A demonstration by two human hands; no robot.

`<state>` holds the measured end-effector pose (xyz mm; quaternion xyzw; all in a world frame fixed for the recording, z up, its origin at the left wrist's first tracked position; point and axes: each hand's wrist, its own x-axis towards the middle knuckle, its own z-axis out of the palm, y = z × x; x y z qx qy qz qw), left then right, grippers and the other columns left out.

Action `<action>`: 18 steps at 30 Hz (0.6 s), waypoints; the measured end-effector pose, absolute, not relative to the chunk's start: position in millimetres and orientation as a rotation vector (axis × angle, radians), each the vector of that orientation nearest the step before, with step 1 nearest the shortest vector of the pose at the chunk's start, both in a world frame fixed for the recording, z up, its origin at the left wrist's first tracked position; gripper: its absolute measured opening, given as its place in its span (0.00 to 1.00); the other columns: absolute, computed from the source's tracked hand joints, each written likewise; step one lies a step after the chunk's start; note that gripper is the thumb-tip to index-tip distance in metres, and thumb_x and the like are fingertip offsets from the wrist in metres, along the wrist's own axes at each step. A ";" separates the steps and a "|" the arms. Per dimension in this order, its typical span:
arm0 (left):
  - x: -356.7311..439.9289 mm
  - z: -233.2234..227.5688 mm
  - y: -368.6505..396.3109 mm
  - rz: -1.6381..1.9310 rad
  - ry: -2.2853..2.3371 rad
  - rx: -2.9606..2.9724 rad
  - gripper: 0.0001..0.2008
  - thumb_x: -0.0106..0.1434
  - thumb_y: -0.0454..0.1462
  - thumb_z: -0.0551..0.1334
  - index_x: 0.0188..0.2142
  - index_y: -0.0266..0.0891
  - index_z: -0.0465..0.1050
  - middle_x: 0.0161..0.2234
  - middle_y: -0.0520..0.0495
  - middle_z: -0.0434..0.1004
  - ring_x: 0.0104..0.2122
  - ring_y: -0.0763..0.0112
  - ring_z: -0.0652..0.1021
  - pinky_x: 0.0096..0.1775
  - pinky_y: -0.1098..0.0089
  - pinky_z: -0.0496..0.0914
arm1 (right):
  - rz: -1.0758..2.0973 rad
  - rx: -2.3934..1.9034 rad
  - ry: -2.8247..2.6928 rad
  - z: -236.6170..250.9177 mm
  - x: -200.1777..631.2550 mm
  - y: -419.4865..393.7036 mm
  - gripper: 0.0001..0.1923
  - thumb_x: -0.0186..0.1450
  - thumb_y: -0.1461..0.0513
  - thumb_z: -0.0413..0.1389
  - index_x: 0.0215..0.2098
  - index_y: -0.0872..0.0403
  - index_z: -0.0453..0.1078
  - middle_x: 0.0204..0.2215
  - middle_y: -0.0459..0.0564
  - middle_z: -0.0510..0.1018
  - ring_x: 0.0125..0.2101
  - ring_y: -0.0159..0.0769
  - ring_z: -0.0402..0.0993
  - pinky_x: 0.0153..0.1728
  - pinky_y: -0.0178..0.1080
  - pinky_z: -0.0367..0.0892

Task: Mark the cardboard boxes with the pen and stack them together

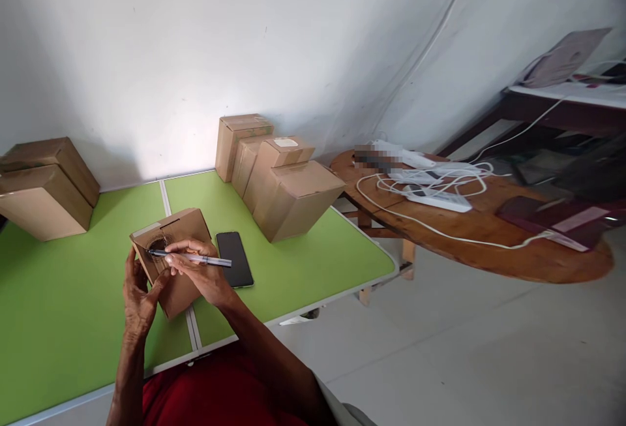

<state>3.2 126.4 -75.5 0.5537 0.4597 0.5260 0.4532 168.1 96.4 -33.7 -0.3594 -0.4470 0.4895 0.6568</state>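
While two stacked brown cardboard boxes (46, 184) sit idle at the far left of the green folding table (63, 321), the small brown cardboard box (171, 259) in hand stands tilted near the table's front edge, straddling the pale seam that runs down the tabletop. The left hand (137, 295) lies against the box's left face, fingers curved upward around it and bracing it from that side. The right hand (198, 273) comes across the box from the right and pinches a slim pen with a clear barrel and dark tip (190, 257) between thumb and fingers. The pen's long axis runs nearly level, left to right, with the tip at the left touching or just above a dark round mark on the box's upper left face; which of the two cannot be told. So the box sits between the hands, directly in front of the person, and the right hand is the one bearing on the marked face. Just beside that hand to the right lies a black smartphone (235, 258), flat on the table. Farther back stands a cluster of larger brown cardboard boxes (281, 178), and beyond the table's right edge a round wooden table (489, 250) carries white cables (435, 184).
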 end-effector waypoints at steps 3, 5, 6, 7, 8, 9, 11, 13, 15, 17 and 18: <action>3.1 -76.5 126.3 1.301 1.137 1.363 0.57 0.53 0.57 0.81 0.76 0.45 0.63 0.65 0.31 0.81 0.64 0.40 0.82 0.62 0.48 0.80 | 1.096 -0.841 -1.075 -35.5 172.2 94.8 0.19 0.63 0.45 0.74 0.38 0.51 0.84 0.27 0.46 0.82 0.25 0.35 0.77 0.30 0.39 0.75; 2.7 -77.5 126.4 1.302 1.141 1.355 0.58 0.52 0.57 0.81 0.76 0.44 0.63 0.65 0.31 0.81 0.64 0.40 0.81 0.62 0.48 0.80 | 1.072 -0.888 -1.097 -38.1 176.0 93.2 0.19 0.64 0.46 0.72 0.37 0.52 0.83 0.26 0.46 0.82 0.24 0.33 0.75 0.28 0.37 0.72; 2.4 -78.0 126.5 1.303 1.147 1.350 0.58 0.52 0.57 0.82 0.76 0.43 0.63 0.65 0.30 0.80 0.65 0.40 0.81 0.62 0.48 0.79 | 1.061 -0.910 -1.097 -39.6 178.2 92.3 0.18 0.65 0.46 0.72 0.36 0.52 0.83 0.26 0.45 0.81 0.23 0.33 0.74 0.27 0.37 0.71; 2.2 -78.6 126.6 1.305 1.152 1.346 0.59 0.51 0.57 0.82 0.76 0.43 0.63 0.66 0.30 0.80 0.65 0.40 0.81 0.62 0.48 0.79 | 1.050 -0.931 -1.093 -40.9 180.7 91.3 0.18 0.65 0.46 0.72 0.36 0.52 0.83 0.25 0.45 0.81 0.23 0.32 0.73 0.26 0.36 0.69; 1.9 -79.0 126.7 1.306 1.153 1.343 0.59 0.51 0.56 0.82 0.76 0.43 0.63 0.66 0.30 0.79 0.65 0.40 0.81 0.63 0.48 0.79 | 1.041 -0.949 -1.086 -42.1 183.6 90.3 0.17 0.65 0.47 0.72 0.35 0.52 0.82 0.25 0.44 0.80 0.23 0.32 0.72 0.26 0.36 0.68; 1.7 -79.4 126.8 1.308 1.151 1.341 0.60 0.50 0.56 0.83 0.76 0.43 0.63 0.67 0.30 0.79 0.65 0.40 0.81 0.63 0.48 0.78 | 1.033 -0.964 -1.078 -43.1 186.6 89.5 0.17 0.65 0.47 0.71 0.35 0.52 0.82 0.24 0.44 0.79 0.23 0.32 0.71 0.26 0.36 0.68; 1.5 -79.8 127.0 1.307 1.145 1.345 0.60 0.51 0.56 0.82 0.76 0.43 0.63 0.66 0.30 0.79 0.65 0.40 0.81 0.63 0.49 0.78 | 1.017 -0.995 -1.058 -44.3 193.0 88.7 0.17 0.65 0.48 0.71 0.34 0.52 0.81 0.23 0.44 0.78 0.23 0.32 0.70 0.26 0.36 0.68; 1.4 -80.1 127.4 1.304 1.142 1.356 0.59 0.52 0.57 0.82 0.77 0.43 0.62 0.66 0.31 0.80 0.66 0.40 0.81 0.63 0.49 0.79 | 0.994 -1.020 -1.023 -45.0 198.6 89.8 0.17 0.65 0.47 0.71 0.34 0.51 0.81 0.23 0.43 0.77 0.23 0.32 0.70 0.26 0.36 0.68; 1.3 -80.4 127.9 1.303 1.147 1.365 0.59 0.52 0.59 0.81 0.77 0.44 0.62 0.66 0.31 0.79 0.66 0.40 0.80 0.63 0.50 0.79 | 0.973 -1.023 -0.978 -45.1 201.8 92.9 0.18 0.64 0.46 0.70 0.34 0.51 0.80 0.22 0.43 0.75 0.22 0.33 0.69 0.25 0.37 0.67; 1.2 -80.8 128.4 1.308 1.156 1.367 0.60 0.52 0.60 0.81 0.77 0.43 0.62 0.66 0.31 0.79 0.66 0.40 0.80 0.63 0.50 0.78 | 0.959 -1.007 -0.933 -44.3 202.0 97.6 0.18 0.64 0.46 0.70 0.35 0.51 0.79 0.21 0.42 0.74 0.22 0.33 0.70 0.26 0.37 0.67; 1.2 -81.1 128.6 1.309 1.159 1.366 0.61 0.51 0.60 0.81 0.77 0.43 0.62 0.66 0.30 0.79 0.66 0.40 0.80 0.64 0.49 0.78 | 0.956 -0.994 -0.912 -43.5 200.9 100.3 0.18 0.64 0.45 0.70 0.36 0.51 0.79 0.22 0.42 0.75 0.23 0.33 0.70 0.26 0.37 0.66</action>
